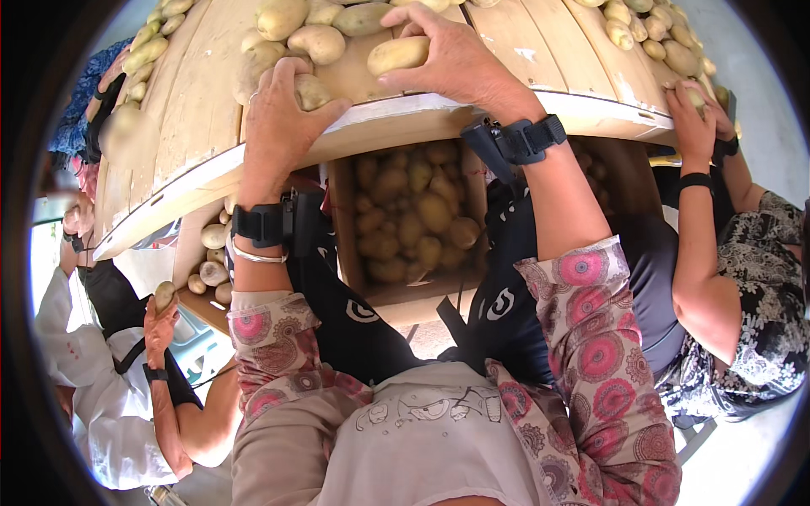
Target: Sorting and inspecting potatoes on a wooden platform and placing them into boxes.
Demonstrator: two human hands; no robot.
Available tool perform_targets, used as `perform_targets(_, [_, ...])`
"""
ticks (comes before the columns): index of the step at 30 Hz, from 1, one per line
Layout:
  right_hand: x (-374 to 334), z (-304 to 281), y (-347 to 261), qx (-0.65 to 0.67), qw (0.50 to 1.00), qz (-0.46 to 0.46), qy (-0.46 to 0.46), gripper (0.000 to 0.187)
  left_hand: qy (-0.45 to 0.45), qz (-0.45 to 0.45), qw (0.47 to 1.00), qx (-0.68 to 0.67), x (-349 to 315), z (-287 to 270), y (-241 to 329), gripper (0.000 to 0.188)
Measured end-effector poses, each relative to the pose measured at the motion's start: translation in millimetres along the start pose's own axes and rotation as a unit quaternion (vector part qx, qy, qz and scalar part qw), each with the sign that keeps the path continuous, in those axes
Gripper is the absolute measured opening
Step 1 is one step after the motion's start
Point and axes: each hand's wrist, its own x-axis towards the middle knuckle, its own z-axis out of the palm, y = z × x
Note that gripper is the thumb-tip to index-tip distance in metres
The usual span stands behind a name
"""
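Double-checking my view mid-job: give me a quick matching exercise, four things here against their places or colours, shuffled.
1. Oval yellow potato
2. Box
3. Silver bracelet
4. Patterned sleeves

A. Around the left forearm
B. Grey and pink
C. Between the right hand's thumb and fingers
D. Beneath the tabletop, with potatoes inside

Pairs: 1-C, 2-D, 3-A, 4-B

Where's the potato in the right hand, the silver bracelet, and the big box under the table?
Potato (395, 56) in the right hand (469, 64): head view, middle of its visible side.
Bracelet (260, 257): head view, front of the band.
Box (344, 226): head view, its left wall.
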Motion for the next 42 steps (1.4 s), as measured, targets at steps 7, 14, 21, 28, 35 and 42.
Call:
perform_targets(7, [-3, -4, -1, -0.088, 0.993, 0.066, -0.041, 0.040, -0.019, 0.022, 1.000, 0.007, -2, 0, -12, 0.051])
perform_targets(14, [-12, -9, -5, -0.058, 0.997, 0.036, -0.042, 0.045, 0.002, 0.056, 0.998, -0.013, -2, 2, -16, 0.050])
perform_targets(21, [-19, 4, -20, -0.082, 0.992, 0.067, -0.062, 0.043, 0.034, 0.043, 0.998, -0.035, -10, 5, -20, 0.048])
perform_targets(28, [-31, -13, -7, -0.061, 0.996, -0.047, 0.047, 0.033, 0.001, -0.110, 0.924, -0.365, -85, -33, 21, 0.037])
perform_targets(35, [-44, -54, -16, 0.116, 0.983, 0.141, 0.017, 0.020, -0.100, -0.471, 0.618, -0.621, -177, 22, 35, 0.031])
perform_targets(42, [-54, -59, -9, 0.216, 0.967, 0.125, 0.050, 0.013, -0.020, -0.446, 0.754, -0.483, -169, 37, 34, 0.035])
